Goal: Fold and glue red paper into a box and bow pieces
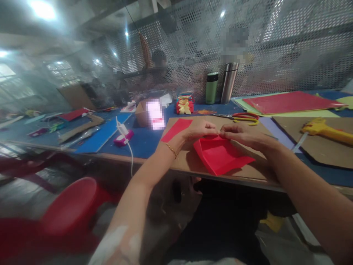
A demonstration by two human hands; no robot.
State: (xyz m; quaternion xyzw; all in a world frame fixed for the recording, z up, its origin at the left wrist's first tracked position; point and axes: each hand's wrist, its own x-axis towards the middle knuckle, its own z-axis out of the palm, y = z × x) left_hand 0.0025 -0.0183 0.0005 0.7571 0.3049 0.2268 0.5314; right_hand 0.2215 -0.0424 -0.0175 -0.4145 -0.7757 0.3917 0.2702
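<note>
A folded red paper box (220,154), with some sides standing up, rests on a brown cardboard sheet (187,158) near the table's front edge. My left hand (202,129) pinches its far edge, fingers closed. Close beside it, my right hand (238,133) also has its fingertips closed on that far edge. The exact fold between the two hands is hidden by the fingers. A flat red paper strip (178,129) lies on the cardboard, partly behind my left wrist. Scissors with red and yellow handles (245,118) lie just beyond my right hand.
A yellow glue gun (328,131) lies at right on another cardboard piece (331,154). Behind stand a green tumbler (211,88), a steel flask (229,82) and a small decorated red box (184,105). A white cable (130,154) hangs over the edge; a red stool (73,204) is at left.
</note>
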